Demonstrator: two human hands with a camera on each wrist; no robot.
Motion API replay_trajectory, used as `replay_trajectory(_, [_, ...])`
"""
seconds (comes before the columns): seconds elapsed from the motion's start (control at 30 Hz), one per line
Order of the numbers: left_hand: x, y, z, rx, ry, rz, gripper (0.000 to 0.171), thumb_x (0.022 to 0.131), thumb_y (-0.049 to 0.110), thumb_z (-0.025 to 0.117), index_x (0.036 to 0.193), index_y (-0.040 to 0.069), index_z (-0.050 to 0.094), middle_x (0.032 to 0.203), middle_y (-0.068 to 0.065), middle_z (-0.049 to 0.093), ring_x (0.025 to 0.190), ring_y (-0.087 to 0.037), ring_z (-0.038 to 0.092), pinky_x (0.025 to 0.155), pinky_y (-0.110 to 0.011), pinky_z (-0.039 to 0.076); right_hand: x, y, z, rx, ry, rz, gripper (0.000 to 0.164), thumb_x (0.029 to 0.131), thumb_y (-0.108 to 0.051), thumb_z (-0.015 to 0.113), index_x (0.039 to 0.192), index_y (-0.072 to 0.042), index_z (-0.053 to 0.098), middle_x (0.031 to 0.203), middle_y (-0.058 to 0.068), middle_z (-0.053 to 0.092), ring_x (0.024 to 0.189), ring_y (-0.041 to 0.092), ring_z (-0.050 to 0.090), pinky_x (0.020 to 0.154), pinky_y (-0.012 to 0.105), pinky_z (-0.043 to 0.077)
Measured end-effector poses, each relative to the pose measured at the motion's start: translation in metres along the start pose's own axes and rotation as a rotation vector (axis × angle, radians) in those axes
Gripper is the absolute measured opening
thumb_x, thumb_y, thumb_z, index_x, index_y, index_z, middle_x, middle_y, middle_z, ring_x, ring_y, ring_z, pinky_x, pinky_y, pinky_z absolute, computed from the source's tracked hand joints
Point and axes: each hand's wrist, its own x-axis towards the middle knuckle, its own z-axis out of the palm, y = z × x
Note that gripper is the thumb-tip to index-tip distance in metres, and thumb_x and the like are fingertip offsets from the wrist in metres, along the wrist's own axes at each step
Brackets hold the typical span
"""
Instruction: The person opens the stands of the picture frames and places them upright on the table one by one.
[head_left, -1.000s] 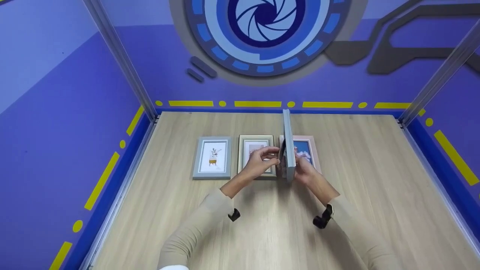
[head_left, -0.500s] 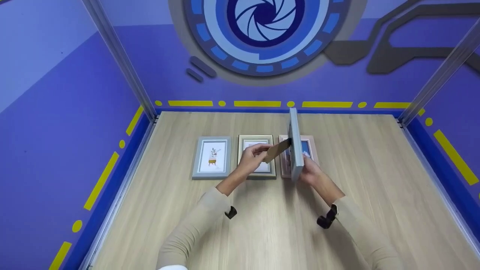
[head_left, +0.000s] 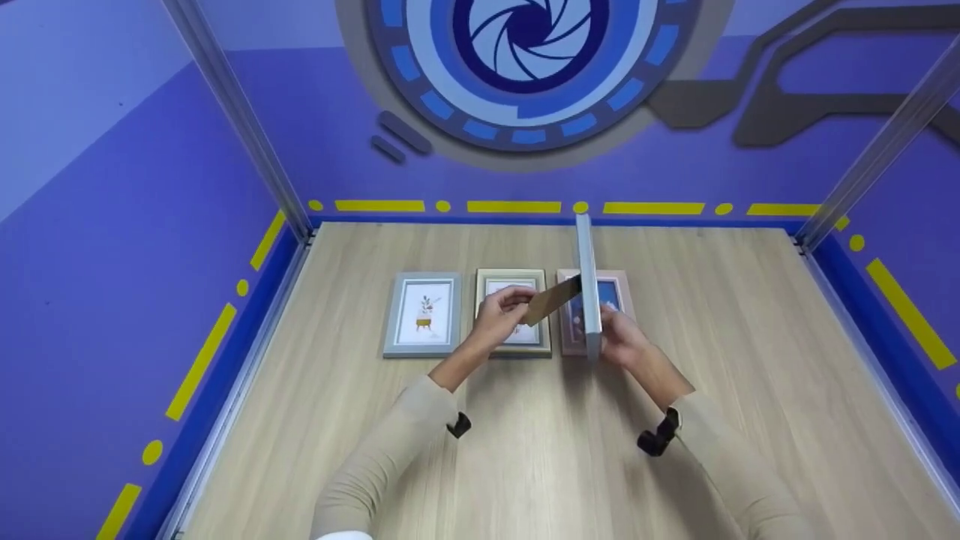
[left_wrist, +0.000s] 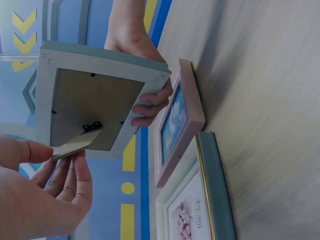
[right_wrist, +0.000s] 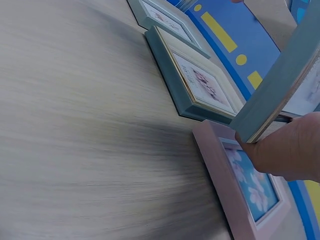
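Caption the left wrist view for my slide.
Left hand pinches the thin tan rear flap of a grey-blue rectangular picture frame gripped by the right hand.

- raised grey-blue rectangular picture frame (head_left: 589, 277): brown back panel (left_wrist: 95, 97)
- flat brown strut (head_left: 553, 301)
- leftmost grey-blue rectangular frame (head_left: 421, 351): white print (head_left: 425, 313), orange-and-green motif
- gold-edged cream rectangular frame (head_left: 534, 350): teal sides, pink flowers (right_wrist: 209, 85)
- pink rectangular frame (right_wrist: 215, 150): pale blossoms (right_wrist: 257, 195) on blue
- streaky beige wooden bench (head_left: 300, 420)
- purple-blue wall (head_left: 322, 112): yellow dashes (head_left: 514, 206), dots (head_left: 443, 206)
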Motion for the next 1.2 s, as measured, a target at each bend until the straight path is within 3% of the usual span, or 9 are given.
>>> replay_trajectory(0.13, [0.002,0.003,0.004,0.021,0.003,0.047,0.034,0.09,-0.003,0.056,0.121,-0.003,0.07,0.117,-0.017,0.073,0.101,-0.016,0.067,0.079,-0.018,0.051,0.001,-0.002,-0.001,-0.032,-0.02,-0.012,0.066,0.105,0.003,0.026,0.164,-0.016,0.005,0.103,0.005,0.063,0.09,0.018,0.065,0.079,0.028,0.057])
replay_trajectory(0.37, [-0.001,0.013,0.011,0.115,-0.074,0.157,0.033,0.095,0.005,0.064,0.127,0.001,0.069,0.127,-0.019,0.07,0.116,-0.026,0.063,0.099,-0.035,0.05,0.001,-0.003,-0.004,-0.094,-0.029,-0.054,0.057,0.11,-0.004,0.027,0.163,-0.013,0.008,0.095,-0.001,0.073,0.089,0.012,0.07,0.08,0.026,0.058])
replay_trajectory(0.53, [-0.003,0.017,0.017,0.094,-0.115,0.19,0.032,0.098,0.012,0.066,0.128,0.002,0.068,0.128,-0.017,0.069,0.123,-0.026,0.061,0.114,-0.05,0.044,0.002,-0.005,-0.006,-0.163,-0.042,-0.07,0.06,0.111,-0.007,0.026,0.165,-0.013,0.001,0.097,-0.003,0.071,0.09,0.01,0.068,0.08,0.027,0.057])
replay_trajectory(0.77, [-0.002,0.016,0.024,0.079,-0.102,0.174,0.036,0.095,0.018,0.072,0.127,0.003,0.067,0.119,-0.015,0.071,0.105,-0.023,0.067,0.096,-0.04,0.057,0.002,-0.012,-0.009,-0.156,0.047,-0.084,0.063,0.111,-0.009,0.03,0.166,-0.019,0.001,0.098,-0.006,0.067,0.092,0.009,0.063,0.08,0.024,0.054])
replay_trajectory(0.87, [-0.001,0.014,0.027,0.106,-0.1,0.167,0.04,0.092,0.02,0.076,0.128,0.004,0.065,0.118,-0.014,0.071,0.102,-0.019,0.067,0.092,-0.036,0.057,0.001,-0.017,-0.012,-0.164,0.092,-0.094,0.065,0.11,-0.009,0.032,0.166,-0.022,0.002,0.114,-0.006,0.06,0.104,0.009,0.055,0.084,0.022,0.052])
replay_trajectory(0.93, [-0.001,0.014,0.03,0.118,-0.092,0.155,0.042,0.09,0.02,0.078,0.128,0.006,0.064,0.117,-0.012,0.07,0.1,-0.017,0.065,0.088,-0.031,0.056,0.0,-0.022,-0.013,-0.167,0.12,-0.096,0.066,0.11,-0.008,0.034,0.166,-0.024,0.003,0.138,-0.001,0.051,0.12,0.01,0.047,0.089,0.021,0.048])
replay_trajectory(1.03, [0.002,0.013,0.035,0.103,-0.061,0.14,0.044,0.087,0.015,0.08,0.126,0.004,0.063,0.115,-0.012,0.069,0.098,-0.018,0.064,0.083,-0.023,0.053,-0.002,-0.03,-0.013,-0.194,0.155,-0.094,0.068,0.11,-0.011,0.035,0.166,-0.028,0.001,0.167,0.003,0.021,0.146,0.015,0.028,0.105,0.023,0.04])
replay_trajectory(1.1, [0.004,0.013,0.039,0.095,-0.036,0.127,0.044,0.085,0.011,0.08,0.126,0.002,0.063,0.114,-0.013,0.069,0.095,-0.018,0.064,0.08,-0.02,0.052,-0.004,-0.035,-0.014,-0.21,0.169,-0.102,0.069,0.11,-0.012,0.035,0.165,-0.029,-0.002,0.173,0.0,0.004,0.155,0.015,0.012,0.118,0.026,0.03])
replay_trajectory(1.2, [0.008,0.012,0.045,0.099,-0.004,0.111,0.044,0.085,0.006,0.079,0.126,0.001,0.063,0.114,-0.014,0.07,0.094,-0.017,0.064,0.079,-0.019,0.052,-0.007,-0.041,-0.016,-0.268,0.19,-0.143,0.069,0.111,-0.017,0.035,0.165,-0.027,-0.006,0.174,0.003,-0.001,0.158,0.019,0.004,0.128,0.032,0.014])
